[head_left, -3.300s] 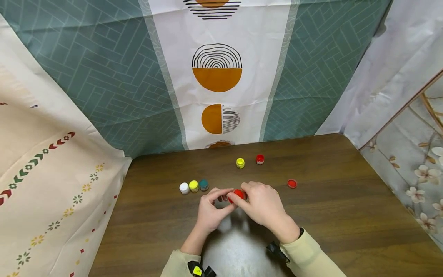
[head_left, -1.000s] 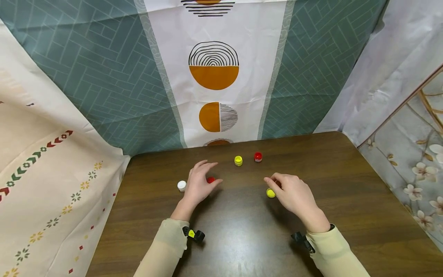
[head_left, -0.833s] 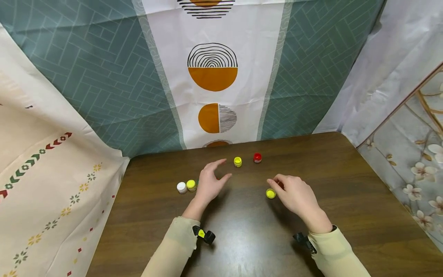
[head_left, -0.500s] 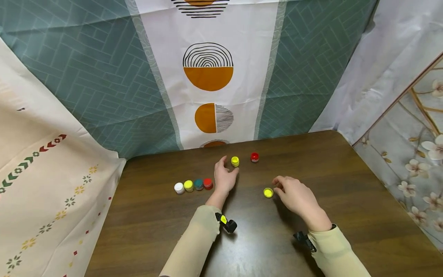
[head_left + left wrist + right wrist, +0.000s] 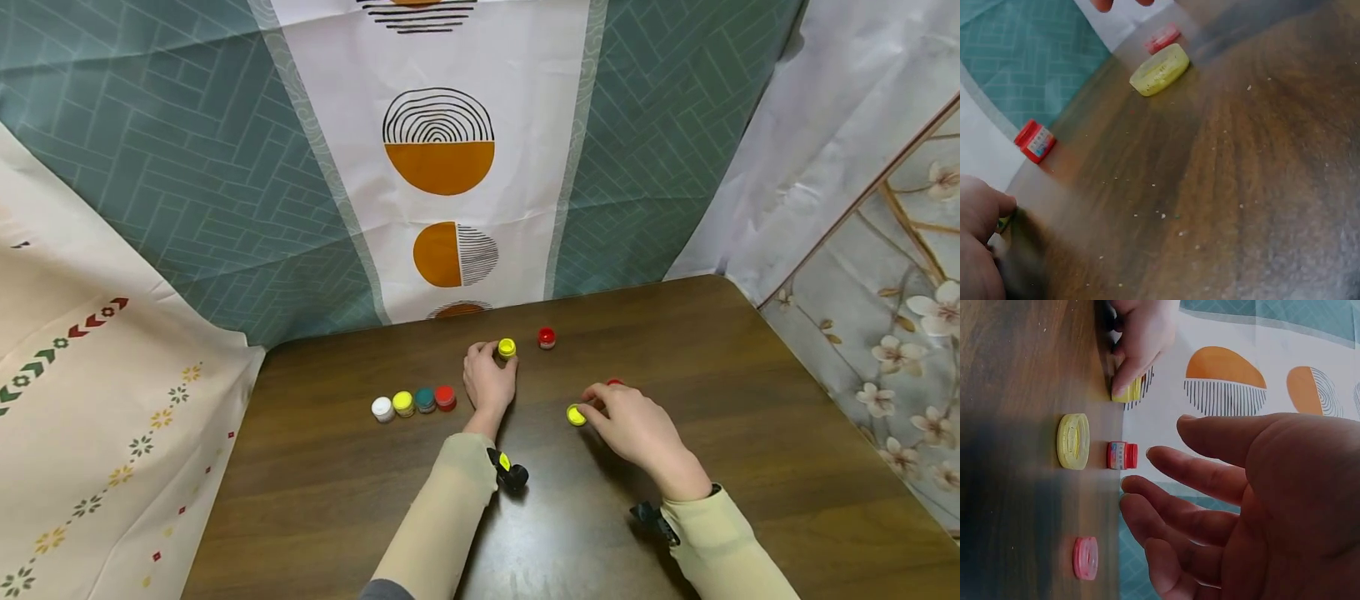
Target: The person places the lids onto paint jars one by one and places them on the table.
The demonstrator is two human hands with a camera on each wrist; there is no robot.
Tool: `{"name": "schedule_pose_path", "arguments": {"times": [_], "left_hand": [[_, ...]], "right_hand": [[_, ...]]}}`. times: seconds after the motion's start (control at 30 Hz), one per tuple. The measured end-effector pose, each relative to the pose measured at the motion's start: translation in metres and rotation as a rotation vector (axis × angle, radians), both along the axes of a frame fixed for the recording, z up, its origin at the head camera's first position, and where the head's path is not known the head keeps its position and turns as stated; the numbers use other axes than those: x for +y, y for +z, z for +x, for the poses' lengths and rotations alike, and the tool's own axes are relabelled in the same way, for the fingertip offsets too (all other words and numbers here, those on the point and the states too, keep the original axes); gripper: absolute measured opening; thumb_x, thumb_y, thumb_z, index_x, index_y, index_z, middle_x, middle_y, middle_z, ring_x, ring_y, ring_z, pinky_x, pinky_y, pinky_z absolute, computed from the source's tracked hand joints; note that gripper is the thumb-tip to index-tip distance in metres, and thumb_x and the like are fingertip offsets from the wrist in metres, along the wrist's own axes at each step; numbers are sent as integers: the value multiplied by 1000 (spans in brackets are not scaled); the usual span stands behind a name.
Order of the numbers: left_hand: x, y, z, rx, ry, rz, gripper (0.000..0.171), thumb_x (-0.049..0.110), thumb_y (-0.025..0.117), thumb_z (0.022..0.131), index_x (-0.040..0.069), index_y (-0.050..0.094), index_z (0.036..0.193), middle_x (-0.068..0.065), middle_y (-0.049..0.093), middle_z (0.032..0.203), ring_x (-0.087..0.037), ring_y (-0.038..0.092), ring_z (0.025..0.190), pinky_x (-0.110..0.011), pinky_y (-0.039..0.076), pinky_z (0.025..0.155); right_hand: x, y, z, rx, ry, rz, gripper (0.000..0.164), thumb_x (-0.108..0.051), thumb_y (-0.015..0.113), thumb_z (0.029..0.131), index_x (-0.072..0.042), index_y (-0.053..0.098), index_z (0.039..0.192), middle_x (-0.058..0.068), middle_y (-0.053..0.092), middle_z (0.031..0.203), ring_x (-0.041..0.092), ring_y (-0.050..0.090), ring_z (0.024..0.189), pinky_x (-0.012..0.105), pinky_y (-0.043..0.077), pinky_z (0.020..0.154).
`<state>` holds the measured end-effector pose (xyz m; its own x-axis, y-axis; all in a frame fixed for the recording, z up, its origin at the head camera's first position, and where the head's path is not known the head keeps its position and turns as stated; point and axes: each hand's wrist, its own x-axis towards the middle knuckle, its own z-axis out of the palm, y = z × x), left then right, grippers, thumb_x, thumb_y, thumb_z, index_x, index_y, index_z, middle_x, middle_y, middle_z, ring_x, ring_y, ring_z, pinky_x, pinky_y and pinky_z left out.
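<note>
My left hand holds a small yellow paint jar between thumb and fingers near the back of the table. The jar has no lid on, and in the right wrist view the fingers hide much of it. My right hand hovers with loosely bent fingers and nothing between them. Just by its fingertips in the head view lies a yellow lid; the right wrist view shows this lid apart from the fingers. A red lid rests farther right, mostly covered by the right hand in the head view.
An uncapped red jar stands right of the held jar. To the left, a row has a white-capped jar, a yellow-capped jar, a teal-capped jar and a red-capped jar. Cloth hangs behind the wooden table.
Both hands worked at a red-topped jar earlier; a red-capped jar now ends the left row. My left hand moved right from that row and took hold of the open yellow jar. The right hand moved right.
</note>
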<state>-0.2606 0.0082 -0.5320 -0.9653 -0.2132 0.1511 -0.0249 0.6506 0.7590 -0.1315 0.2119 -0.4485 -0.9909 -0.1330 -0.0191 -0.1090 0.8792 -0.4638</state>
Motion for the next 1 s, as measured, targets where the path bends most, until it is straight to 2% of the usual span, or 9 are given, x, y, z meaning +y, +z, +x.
{"name": "schedule_pose_path", "arguments": {"times": [0.17, 0.27, 0.43, 0.57, 0.67, 0.83, 1.0], "left_hand": [[-1, 1, 5, 35, -1, 39, 38, 25, 88, 92, 8, 76, 124, -10, 70, 130, -34, 60, 116, -49, 47, 105], [-5, 1, 8, 40, -10, 84, 36, 25, 89, 90, 11, 76, 121, -6, 75, 118, -30, 66, 109, -47, 50, 100], [-16, 5, 11, 43, -72, 169, 36, 23, 89, 88, 12, 73, 118, -2, 75, 93, -20, 70, 87, -40, 56, 80], [-28, 8, 16, 64, -125, 248, 35, 22, 89, 89, 10, 72, 117, 0, 71, 89, -14, 66, 80, -34, 54, 74], [-36, 11, 27, 99, -170, 269, 35, 26, 89, 90, 9, 74, 116, 0, 71, 90, -13, 66, 81, -32, 54, 74], [-46, 17, 53, 157, -281, 314, 35, 29, 91, 89, 11, 75, 114, -2, 74, 94, -17, 68, 84, -31, 55, 74], [-57, 24, 74, 170, -318, 397, 34, 23, 93, 87, 12, 73, 113, 1, 76, 97, -16, 70, 85, -29, 58, 76]], "right_hand": [[-3, -1, 1, 0, 3, 2, 22, -33, 72, 104, -17, 76, 118, -5, 74, 102, 22, 72, 89, 47, 58, 72], [-6, -4, 1, 6, 23, 29, 24, -28, 76, 101, -14, 76, 121, 1, 74, 108, 25, 72, 93, 49, 58, 74], [-17, -12, 1, 22, 74, 94, 43, -18, 85, 93, -9, 72, 133, 17, 66, 131, 39, 66, 115, 56, 59, 88], [-27, -16, -3, 44, 97, 132, 51, -15, 87, 90, -9, 70, 138, 21, 61, 138, 44, 60, 119, 59, 58, 89], [-31, -18, -3, 40, 109, 154, 51, -11, 88, 89, -9, 71, 137, 21, 62, 136, 44, 61, 114, 59, 58, 85], [-33, -23, -4, 18, 107, 175, 43, -4, 85, 89, -11, 75, 130, 17, 66, 124, 39, 65, 105, 54, 60, 79], [-31, -28, -5, 36, 98, 171, 38, 1, 82, 88, -13, 77, 123, 13, 66, 114, 37, 67, 100, 54, 61, 76]]}}
